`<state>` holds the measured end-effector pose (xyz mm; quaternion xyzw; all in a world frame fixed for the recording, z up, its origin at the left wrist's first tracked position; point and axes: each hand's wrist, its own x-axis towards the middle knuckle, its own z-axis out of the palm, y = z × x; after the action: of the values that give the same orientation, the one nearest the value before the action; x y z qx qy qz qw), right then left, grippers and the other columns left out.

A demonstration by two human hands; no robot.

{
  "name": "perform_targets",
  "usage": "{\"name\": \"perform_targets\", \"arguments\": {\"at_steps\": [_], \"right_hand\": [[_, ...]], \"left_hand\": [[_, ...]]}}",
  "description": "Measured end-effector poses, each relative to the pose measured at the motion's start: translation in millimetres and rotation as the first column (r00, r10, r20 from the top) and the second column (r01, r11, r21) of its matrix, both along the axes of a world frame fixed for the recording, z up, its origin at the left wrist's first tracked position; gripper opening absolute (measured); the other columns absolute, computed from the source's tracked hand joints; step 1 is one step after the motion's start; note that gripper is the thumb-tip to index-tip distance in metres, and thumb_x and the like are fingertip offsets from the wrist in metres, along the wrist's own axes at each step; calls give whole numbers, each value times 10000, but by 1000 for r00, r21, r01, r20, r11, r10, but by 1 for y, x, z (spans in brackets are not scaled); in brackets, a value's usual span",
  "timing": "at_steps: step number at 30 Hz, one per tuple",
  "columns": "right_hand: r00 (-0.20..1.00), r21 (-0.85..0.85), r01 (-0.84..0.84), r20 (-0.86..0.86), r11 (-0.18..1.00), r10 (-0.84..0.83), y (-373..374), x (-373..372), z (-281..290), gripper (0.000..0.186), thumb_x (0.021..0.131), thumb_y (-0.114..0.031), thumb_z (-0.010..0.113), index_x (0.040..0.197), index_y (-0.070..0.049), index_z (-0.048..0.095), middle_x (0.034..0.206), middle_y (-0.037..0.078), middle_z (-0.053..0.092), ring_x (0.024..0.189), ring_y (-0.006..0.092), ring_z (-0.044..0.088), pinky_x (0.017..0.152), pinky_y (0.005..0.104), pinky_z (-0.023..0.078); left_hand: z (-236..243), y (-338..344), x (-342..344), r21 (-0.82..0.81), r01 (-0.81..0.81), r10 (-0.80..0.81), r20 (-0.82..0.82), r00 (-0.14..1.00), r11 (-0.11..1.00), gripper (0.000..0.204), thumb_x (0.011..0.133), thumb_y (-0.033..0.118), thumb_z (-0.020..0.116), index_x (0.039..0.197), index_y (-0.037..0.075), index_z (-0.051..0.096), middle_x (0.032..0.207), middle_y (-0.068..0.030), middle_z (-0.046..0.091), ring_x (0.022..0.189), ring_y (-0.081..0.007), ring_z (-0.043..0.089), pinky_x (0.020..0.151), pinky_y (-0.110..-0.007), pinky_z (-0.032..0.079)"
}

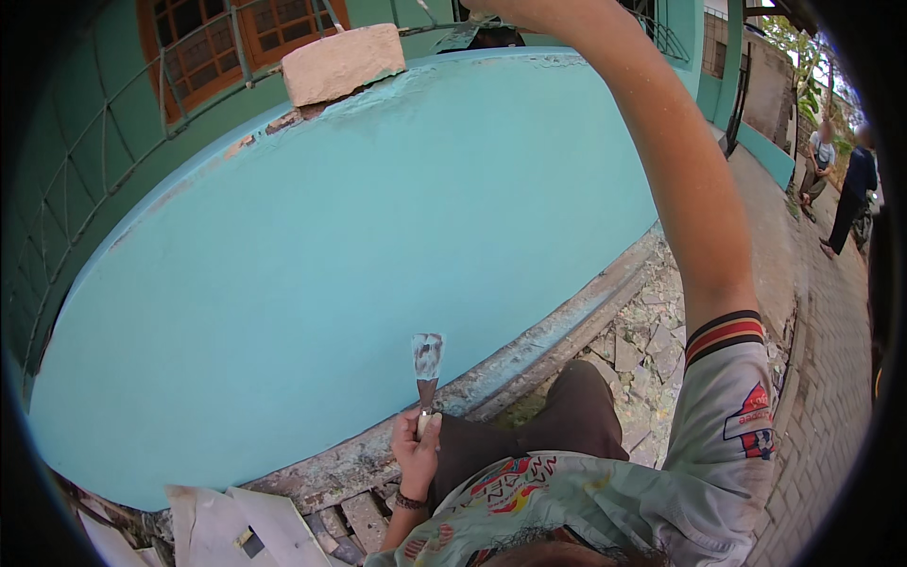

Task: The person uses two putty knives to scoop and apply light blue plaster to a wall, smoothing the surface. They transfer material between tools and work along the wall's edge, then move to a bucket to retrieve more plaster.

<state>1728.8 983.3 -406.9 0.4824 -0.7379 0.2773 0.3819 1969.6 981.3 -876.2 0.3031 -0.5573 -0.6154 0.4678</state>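
Note:
My left hand, with a dark bracelet at the wrist, is closed around the light handle of a putty knife. Its blade points up and carries whitish smears. Behind the blade stands a low turquoise wall, and I cannot tell whether the two touch. My right arm stretches far up over the wall's right part. Only a sliver of my right hand shows at the top edge, near the wall's top; its fingers are cut off.
A rough pinkish block sits on the wall's chipped top, before a metal railing. Broken stone pieces cover the ground by my knees. White boards lie lower left. Two people are on the paved path at right.

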Motion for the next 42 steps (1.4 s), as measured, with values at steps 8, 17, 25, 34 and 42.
{"name": "perform_targets", "arguments": {"at_steps": [8,17,25,34,42], "right_hand": [[993,91,54,-108,994,-44,-28,15,9,275,718,-143,639,893,67,660,938,277,646,903,366,649,770,407,531],[962,218,82,-273,972,-20,-42,32,23,256,750,-132,601,959,-14,690,1010,168,669,945,323,645,769,411,523],[982,395,142,-173,908,-79,-29,65,41,223,770,-135,595,926,-19,704,1008,166,669,934,311,649,757,408,521],[980,167,154,-152,974,-129,-24,32,19,263,779,-197,598,906,14,692,989,207,660,927,347,645,763,418,521],[992,-192,-112,-80,975,98,-21,4,-125,230,870,-226,622,1004,-55,697,606,111,539,542,224,564,519,349,466]], "left_hand": [[-10,2,9,5,-20,20,-20,1000,1000,204,854,87,663,997,19,534,675,17,541,497,-24,440,439,-182,349],[-12,5,21,9,-51,51,7,999,999,174,868,96,650,981,24,539,659,26,523,487,-19,426,439,-180,340],[-15,4,26,-2,-57,57,-14,998,998,185,864,88,652,991,20,535,659,25,522,490,-23,429,442,-179,338],[-12,2,28,-3,-40,40,7,999,999,212,858,79,657,1017,11,534,672,11,539,497,-28,440,440,-187,340],[-17,3,37,5,-63,63,-4,998,998,222,855,74,658,1021,4,527,686,3,554,502,-32,446,443,-187,345]]}}
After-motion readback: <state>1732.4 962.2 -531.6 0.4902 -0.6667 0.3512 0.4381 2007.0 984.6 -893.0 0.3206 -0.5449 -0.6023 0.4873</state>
